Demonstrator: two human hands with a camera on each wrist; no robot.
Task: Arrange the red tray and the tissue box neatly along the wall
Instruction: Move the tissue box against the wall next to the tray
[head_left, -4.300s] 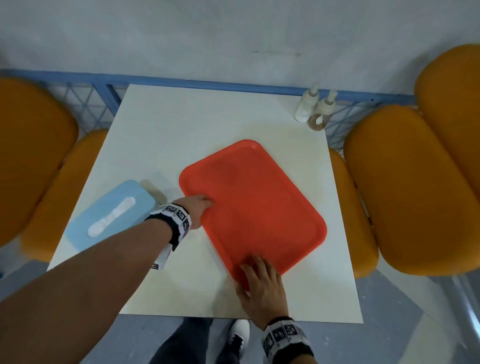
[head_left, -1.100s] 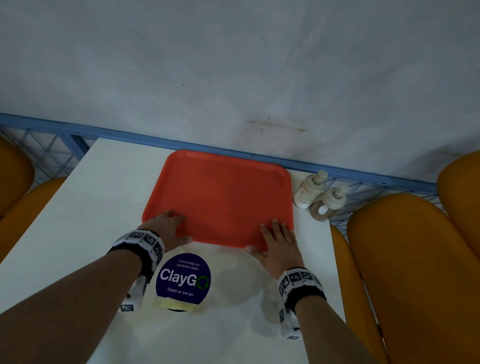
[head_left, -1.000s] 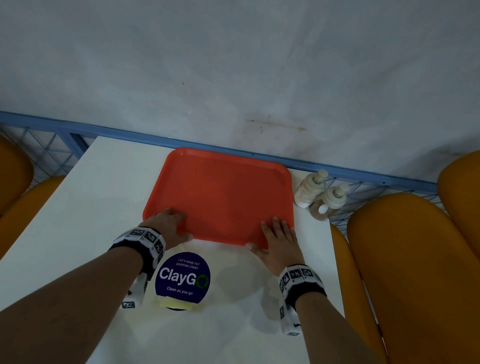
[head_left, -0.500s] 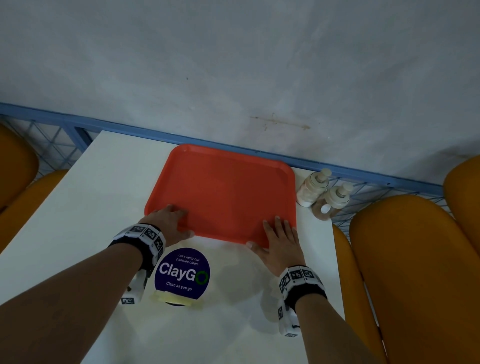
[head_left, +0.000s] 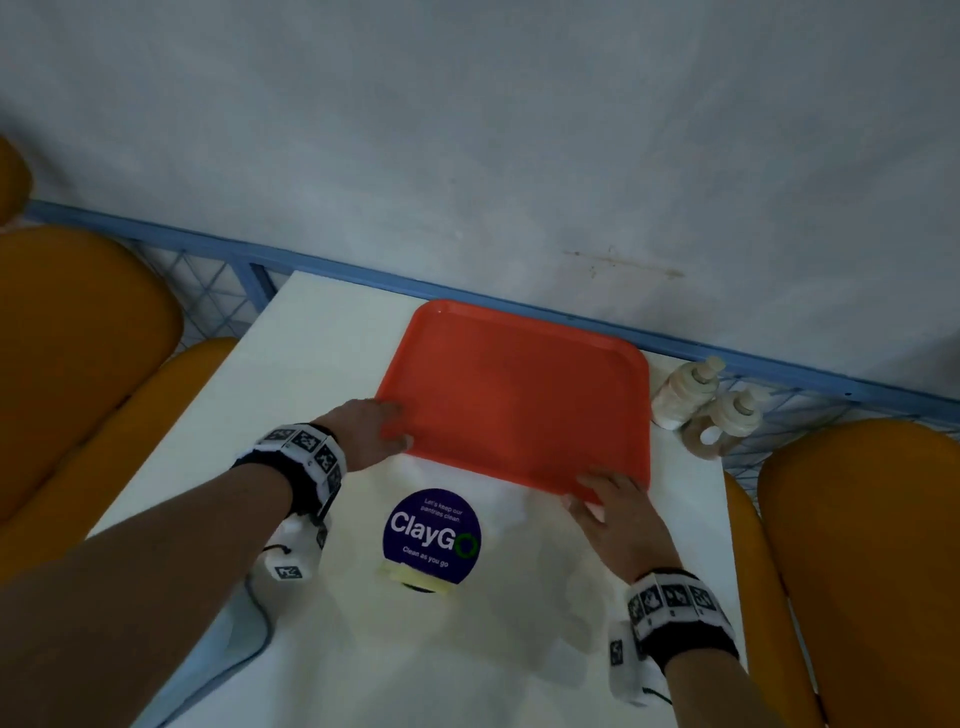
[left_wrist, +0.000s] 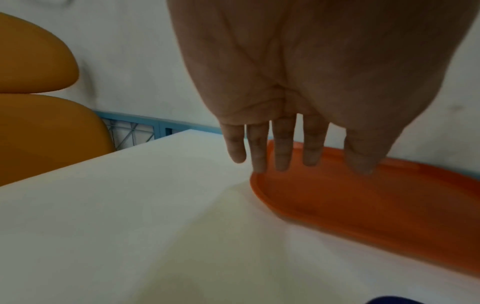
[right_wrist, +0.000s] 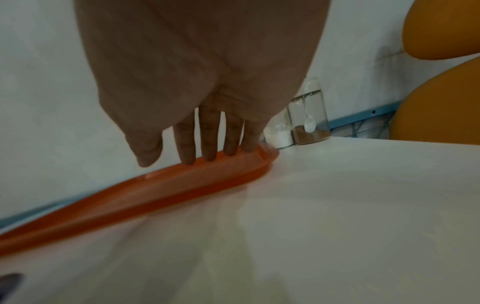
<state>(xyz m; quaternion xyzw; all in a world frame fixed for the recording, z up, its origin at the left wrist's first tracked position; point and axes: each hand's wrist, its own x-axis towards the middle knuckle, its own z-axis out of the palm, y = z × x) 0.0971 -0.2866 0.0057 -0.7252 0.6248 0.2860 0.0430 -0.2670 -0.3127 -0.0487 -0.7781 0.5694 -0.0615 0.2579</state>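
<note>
The red tray (head_left: 519, 400) lies flat on the white table (head_left: 311, 374), its far edge along the blue rail (head_left: 332, 262) at the wall. My left hand (head_left: 382, 431) rests with straight fingers on the tray's near left corner; in the left wrist view the left hand (left_wrist: 298, 162) touches the tray (left_wrist: 376, 205) rim. My right hand (head_left: 602, 493) lies flat at the near right corner, and the right wrist view shows the right hand (right_wrist: 197, 158) with fingertips on the tray (right_wrist: 182, 185). A light blue tissue box (head_left: 234, 660) peeks out under my left forearm.
Two small bottles (head_left: 696, 405) stand right of the tray by the rail. A round blue ClayGo sticker (head_left: 431, 538) sits on the table between my wrists. Orange chairs flank the table on the left (head_left: 78, 374) and right (head_left: 872, 571).
Since the oldest frame the tray has slid from the table's middle, askew, up against the wall. Over the last second both hands stay on its near rim; mainly the view shifts.
</note>
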